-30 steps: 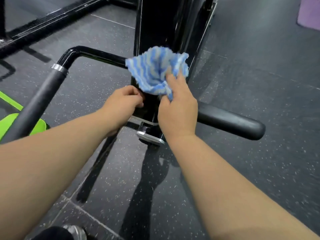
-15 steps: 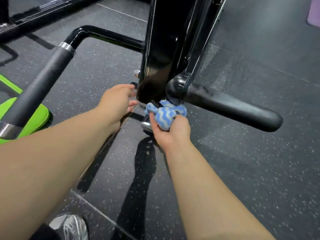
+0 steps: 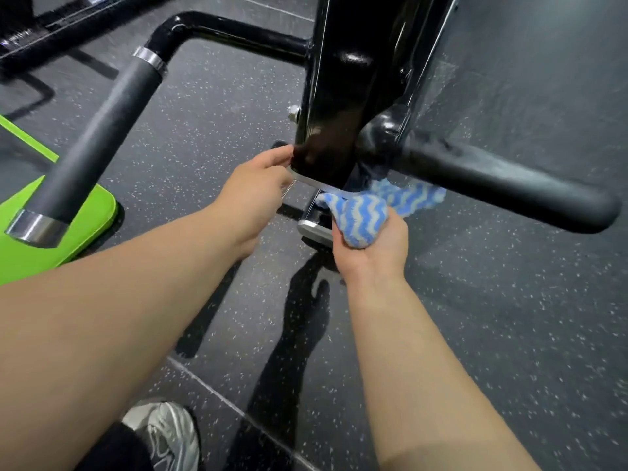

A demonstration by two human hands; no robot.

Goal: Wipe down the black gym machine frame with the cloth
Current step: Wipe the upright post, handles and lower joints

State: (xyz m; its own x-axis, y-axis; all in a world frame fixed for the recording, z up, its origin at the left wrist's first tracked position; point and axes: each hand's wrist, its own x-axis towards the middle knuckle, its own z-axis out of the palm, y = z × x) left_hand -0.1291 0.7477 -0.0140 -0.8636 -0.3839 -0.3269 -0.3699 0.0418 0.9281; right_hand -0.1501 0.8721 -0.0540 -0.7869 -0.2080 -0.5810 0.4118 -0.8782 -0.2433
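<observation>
Dark speckled rubber floor (image 3: 509,334) fills most of the view, blurred toward the edges. Nearest, a grey and white shoe (image 3: 170,433) shows at the bottom edge, cut off by it and partly covered by a black trouser leg. Both bare forearms reach forward from the lower corners.

The right hand (image 3: 370,246) has its grip closed round a bunched blue and white wavy-striped cloth (image 3: 360,212), palm up, with most of its fingers hidden under the fabric. The loose end of the cloth trails to the right, just beneath the right handle (image 3: 503,185), and its far edge lies against the underside of the black frame (image 3: 343,79), where the shadow hides the contact. A silver foot plate (image 3: 314,229) pokes out beside the right hand.

The left hand (image 3: 258,185) reaches to the lower left corner of the frame, fingertips at a thin silver edge; I cannot tell whether its grip is pinching that edge or only touching it.

Further off, a padded left handle (image 3: 98,141) runs down over a green pad (image 3: 68,232), which the left edge cuts off. The frame's top is out of view, and a black bar (image 3: 68,25) at the far left is smeared
</observation>
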